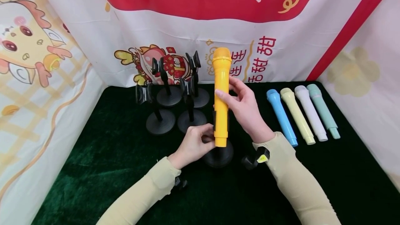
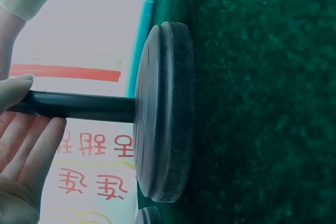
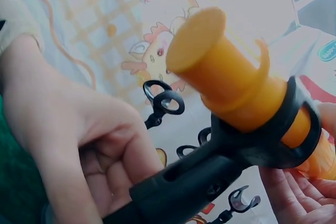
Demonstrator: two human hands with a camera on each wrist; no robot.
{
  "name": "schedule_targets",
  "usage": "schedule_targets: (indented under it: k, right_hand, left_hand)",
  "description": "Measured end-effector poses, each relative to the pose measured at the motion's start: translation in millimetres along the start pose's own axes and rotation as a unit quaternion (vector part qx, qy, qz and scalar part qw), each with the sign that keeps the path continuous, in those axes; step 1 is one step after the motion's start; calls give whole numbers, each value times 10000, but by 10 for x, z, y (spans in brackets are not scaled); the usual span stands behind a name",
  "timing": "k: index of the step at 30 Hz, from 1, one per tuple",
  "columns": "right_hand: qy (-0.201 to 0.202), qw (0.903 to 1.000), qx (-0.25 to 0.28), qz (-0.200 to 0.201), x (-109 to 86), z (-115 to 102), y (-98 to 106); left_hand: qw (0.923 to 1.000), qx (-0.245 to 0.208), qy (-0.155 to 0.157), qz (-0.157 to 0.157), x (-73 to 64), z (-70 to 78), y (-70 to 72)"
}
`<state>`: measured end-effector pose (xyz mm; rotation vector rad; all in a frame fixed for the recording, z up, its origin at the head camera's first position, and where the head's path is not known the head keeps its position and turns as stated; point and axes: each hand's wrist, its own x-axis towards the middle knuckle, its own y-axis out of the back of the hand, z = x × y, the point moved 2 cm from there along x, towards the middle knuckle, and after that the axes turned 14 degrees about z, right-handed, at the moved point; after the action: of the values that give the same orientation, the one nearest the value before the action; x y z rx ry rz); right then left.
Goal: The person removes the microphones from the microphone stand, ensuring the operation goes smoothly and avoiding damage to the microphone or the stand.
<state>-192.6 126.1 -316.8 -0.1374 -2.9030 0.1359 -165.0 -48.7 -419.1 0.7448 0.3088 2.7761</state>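
A yellow-orange microphone (image 1: 221,103) stands nearly upright, its head at the top. My right hand (image 1: 247,108) grips it mid-body, thumb across the front. In the right wrist view, the black clip (image 3: 294,124) of a microphone stand wraps round the microphone's lower body. My left hand (image 1: 193,147) pinches the stand's pole (image 2: 89,106) between thumb and fingers. The stand's round base (image 2: 165,111) is low against the green cloth; in the head view the microphone and left hand partly cover it. Some right-hand fingers are hidden behind the microphone.
Several black stands with bare clips, one a front-left stand (image 1: 160,121), are grouped left of the hands. On the right lie a blue microphone (image 1: 282,117), a cream one (image 1: 297,115), a white one (image 1: 310,112) and a green one (image 1: 323,110). A printed curtain (image 1: 187,27) hangs behind.
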Motion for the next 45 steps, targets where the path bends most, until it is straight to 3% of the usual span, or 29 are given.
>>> schedule_targets:
  k: [10,15,26,36,45]
  right_hand:
    - [-423,9976,269,-469,-201,58,63]
    - [-344,9967,309,-673,-280,76,86]
    - [53,9964,594,-595,-296,84,59]
    - [471,9973,360,-428,-231,48,35]
    - [570,9976,324,-237,-139,18,36]
  left_hand:
    - [9997,-35,200,-97,-5,-22,22]
    - [9993,-5,339,-134,-11,-21,20]
    - [9986,27,524,-97,-16,10,11]
    - [9998,-96,158,98,-11,-9,24]
    - [9997,-105,-198,-29,42,1,-9]
